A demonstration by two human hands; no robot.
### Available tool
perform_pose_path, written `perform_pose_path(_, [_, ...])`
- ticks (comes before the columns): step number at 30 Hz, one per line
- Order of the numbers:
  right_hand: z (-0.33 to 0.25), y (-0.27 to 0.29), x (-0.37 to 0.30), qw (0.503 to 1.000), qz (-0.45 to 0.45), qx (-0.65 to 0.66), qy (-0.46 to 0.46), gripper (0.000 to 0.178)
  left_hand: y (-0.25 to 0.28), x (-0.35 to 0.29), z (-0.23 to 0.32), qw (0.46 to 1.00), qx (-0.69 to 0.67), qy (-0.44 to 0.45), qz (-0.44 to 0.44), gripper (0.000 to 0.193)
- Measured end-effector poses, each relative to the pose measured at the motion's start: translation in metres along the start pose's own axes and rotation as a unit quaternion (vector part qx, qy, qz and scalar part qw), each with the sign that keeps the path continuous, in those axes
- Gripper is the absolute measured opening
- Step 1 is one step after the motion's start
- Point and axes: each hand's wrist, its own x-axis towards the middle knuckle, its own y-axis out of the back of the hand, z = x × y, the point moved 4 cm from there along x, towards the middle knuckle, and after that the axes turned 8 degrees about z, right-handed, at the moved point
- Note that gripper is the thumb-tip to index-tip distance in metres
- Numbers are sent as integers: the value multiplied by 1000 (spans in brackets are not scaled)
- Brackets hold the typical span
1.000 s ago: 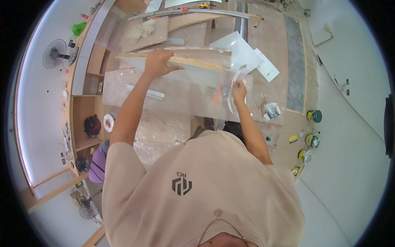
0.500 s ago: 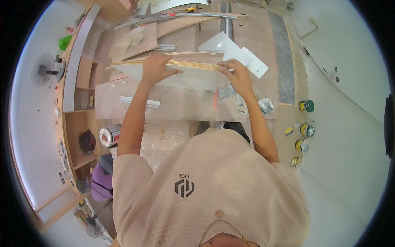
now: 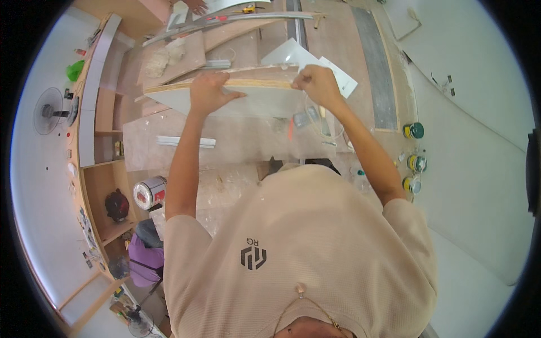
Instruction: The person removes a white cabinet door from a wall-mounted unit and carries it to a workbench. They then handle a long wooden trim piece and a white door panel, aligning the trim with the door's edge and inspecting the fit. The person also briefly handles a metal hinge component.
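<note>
Head cam feed rn: L hand (image 3: 211,94) is hooked over the wood-edged top of the white panel (image 3: 267,100), thumb splayed on the front face, so yeah, it's holding that. Panel's on edge on the table (image 3: 248,135), approx straight ahead of the chest. R hand (image 3: 316,84) is at the panel's right end, fingertips bunched narrow at the edge; can't tell from my end if they've got anything pinched. Thin pale strip (image 3: 338,136) loops just below that hand. Orange piece (image 3: 291,129) lies nr the panel's right end, white profile (image 3: 168,140) runs under the L forearm, white sheets (image 3: 290,53) sit behind the R hand. Co-worker's hand (image 3: 196,7) up top, far side.
</note>
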Motion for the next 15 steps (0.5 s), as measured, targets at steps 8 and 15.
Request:
perform_pose_path(8, [-39,-14,-36,976,65,-196,74,6,8,-8,3,999,4,27,-22,56])
perform_pose_path(15, [-39,-16,-51,976,60,-181,104,11,14,-19,7,1000,-6,17,17,53])
